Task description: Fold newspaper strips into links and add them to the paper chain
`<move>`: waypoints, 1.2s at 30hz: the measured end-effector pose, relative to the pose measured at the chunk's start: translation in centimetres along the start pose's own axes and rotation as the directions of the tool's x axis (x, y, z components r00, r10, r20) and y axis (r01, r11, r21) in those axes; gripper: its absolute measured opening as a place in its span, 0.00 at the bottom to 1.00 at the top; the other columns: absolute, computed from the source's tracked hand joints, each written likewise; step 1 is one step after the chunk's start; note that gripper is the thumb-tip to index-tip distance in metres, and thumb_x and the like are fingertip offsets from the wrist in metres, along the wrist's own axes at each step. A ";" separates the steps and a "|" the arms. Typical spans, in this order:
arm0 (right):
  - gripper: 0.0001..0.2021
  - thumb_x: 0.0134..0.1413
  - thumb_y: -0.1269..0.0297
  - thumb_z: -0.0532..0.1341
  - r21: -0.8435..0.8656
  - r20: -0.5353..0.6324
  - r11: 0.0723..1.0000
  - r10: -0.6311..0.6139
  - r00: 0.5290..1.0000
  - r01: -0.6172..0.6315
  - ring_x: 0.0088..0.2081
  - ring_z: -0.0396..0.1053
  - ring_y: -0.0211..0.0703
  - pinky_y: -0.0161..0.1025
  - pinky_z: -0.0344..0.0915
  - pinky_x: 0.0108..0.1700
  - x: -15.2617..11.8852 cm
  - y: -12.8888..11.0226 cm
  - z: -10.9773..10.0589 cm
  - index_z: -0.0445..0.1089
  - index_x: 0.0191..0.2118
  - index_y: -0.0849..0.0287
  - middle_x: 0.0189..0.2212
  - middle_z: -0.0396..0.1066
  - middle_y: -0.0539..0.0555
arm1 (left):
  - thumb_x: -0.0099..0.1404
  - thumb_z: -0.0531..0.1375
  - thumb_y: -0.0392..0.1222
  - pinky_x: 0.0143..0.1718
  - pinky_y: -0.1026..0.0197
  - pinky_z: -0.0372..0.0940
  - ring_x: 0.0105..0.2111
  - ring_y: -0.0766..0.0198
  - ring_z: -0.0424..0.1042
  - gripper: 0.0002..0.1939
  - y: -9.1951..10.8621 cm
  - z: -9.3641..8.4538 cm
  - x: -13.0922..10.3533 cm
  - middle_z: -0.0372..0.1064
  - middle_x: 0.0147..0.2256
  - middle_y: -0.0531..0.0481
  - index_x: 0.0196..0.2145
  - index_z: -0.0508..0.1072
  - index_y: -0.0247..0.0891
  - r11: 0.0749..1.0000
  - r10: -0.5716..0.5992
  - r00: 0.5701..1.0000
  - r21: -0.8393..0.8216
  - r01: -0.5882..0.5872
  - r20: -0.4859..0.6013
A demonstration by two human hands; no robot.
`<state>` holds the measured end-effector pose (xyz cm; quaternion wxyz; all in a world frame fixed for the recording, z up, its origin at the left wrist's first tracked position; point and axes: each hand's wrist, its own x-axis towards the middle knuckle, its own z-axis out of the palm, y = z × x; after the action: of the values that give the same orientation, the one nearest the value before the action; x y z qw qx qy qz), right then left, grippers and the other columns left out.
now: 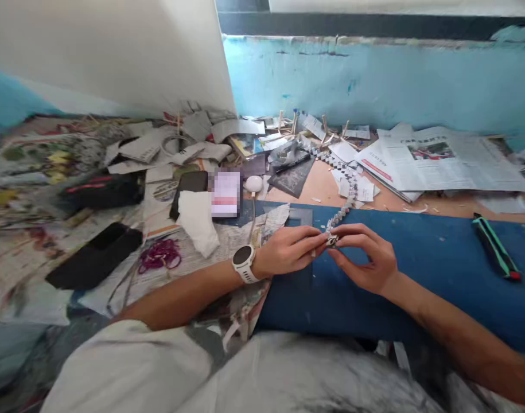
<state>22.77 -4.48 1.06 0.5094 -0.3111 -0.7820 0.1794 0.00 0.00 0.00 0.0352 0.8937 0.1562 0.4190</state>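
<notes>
The left hand [288, 252] is holding the near end of a folded chain [353, 186], with its fingers lying close together; its thumb is hard to separate from them. The right hand [369, 261] is pinching the same end between thumb and forefinger, the tips nearly closed, while a rounded gap is opening behind them. The fingertips are partly covering this end, so I cannot tell how its small dark-and-white piece is joined. From the hands the chain is running away and curving, and its far end is becoming lost among paper scraps [343, 152].

Beneath the hands a blue mat [426, 258] is lying, its near edge partly hidden by the person's clothing. To the right of the right hand, a cutter [497, 246] is resting on it. Beyond that hand, newspapers [443, 163] are overlapping; their small print is unreadable. Left of the left hand, beyond its white watch [244, 264], a white cloth or tissue [198, 221] is lying beside a device [226, 193], whose screen is showing only blurred blocks. Farther left, purple strands [160, 256] are forming an unclear tangle.
</notes>
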 end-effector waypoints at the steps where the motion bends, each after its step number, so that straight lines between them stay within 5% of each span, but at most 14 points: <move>1: 0.16 0.52 0.80 0.71 -0.002 -0.001 1.000 -0.003 1.000 0.003 0.48 0.79 0.47 0.44 0.77 0.52 0.0 0.0 0.0 0.74 0.46 0.59 0.47 0.78 0.62 | 0.68 0.64 0.33 0.37 0.64 0.75 0.37 0.60 0.81 0.17 0.0 -0.1 0.0 0.80 0.42 0.37 0.54 0.73 0.31 1.000 -0.002 1.000 0.000 0.002 0.002; 15: 0.17 0.54 0.80 0.70 -0.170 -0.037 0.983 -0.077 0.996 0.070 0.49 0.79 0.47 0.43 0.79 0.52 -0.5 -0.2 0.4 0.75 0.48 0.57 0.50 0.77 0.62 | 0.68 0.63 0.34 0.35 0.67 0.73 0.35 0.65 0.80 0.13 0.4 0.0 0.3 0.79 0.40 0.42 0.51 0.75 0.35 0.999 -0.044 0.999 -0.013 0.044 -0.004; 21: 0.19 0.55 0.77 0.72 -0.367 0.074 0.911 -0.171 0.982 0.186 0.50 0.78 0.49 0.42 0.79 0.52 -0.7 -0.2 0.0 0.74 0.52 0.60 0.51 0.75 0.64 | 0.70 0.62 0.36 0.36 0.66 0.74 0.36 0.63 0.80 0.15 0.3 -0.2 0.2 0.79 0.41 0.41 0.54 0.72 0.35 1.000 -0.012 1.000 0.028 0.012 0.013; 26: 0.16 0.58 0.77 0.68 -0.245 0.087 0.968 -0.031 0.996 0.052 0.49 0.77 0.45 0.40 0.79 0.51 -0.3 -0.7 -0.1 0.73 0.50 0.58 0.51 0.72 0.62 | 0.71 0.61 0.35 0.35 0.64 0.74 0.35 0.62 0.80 0.17 0.2 -0.4 0.3 0.79 0.40 0.40 0.56 0.70 0.32 0.992 0.067 0.997 0.109 -0.070 0.030; 36: 0.13 0.54 0.79 0.69 -0.182 0.008 0.983 -0.006 1.000 0.007 0.44 0.78 0.43 0.40 0.76 0.49 0.0 -0.5 0.2 0.74 0.43 0.56 0.43 0.76 0.57 | 0.70 0.63 0.36 0.30 0.63 0.73 0.33 0.61 0.80 0.17 -0.1 -0.3 0.5 0.79 0.37 0.40 0.54 0.70 0.29 0.979 0.138 0.990 0.149 -0.141 0.034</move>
<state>22.41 -4.86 1.27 0.4764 -0.3530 -0.7981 0.1067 0.05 0.25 0.54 -0.0603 0.9074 0.1241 0.3970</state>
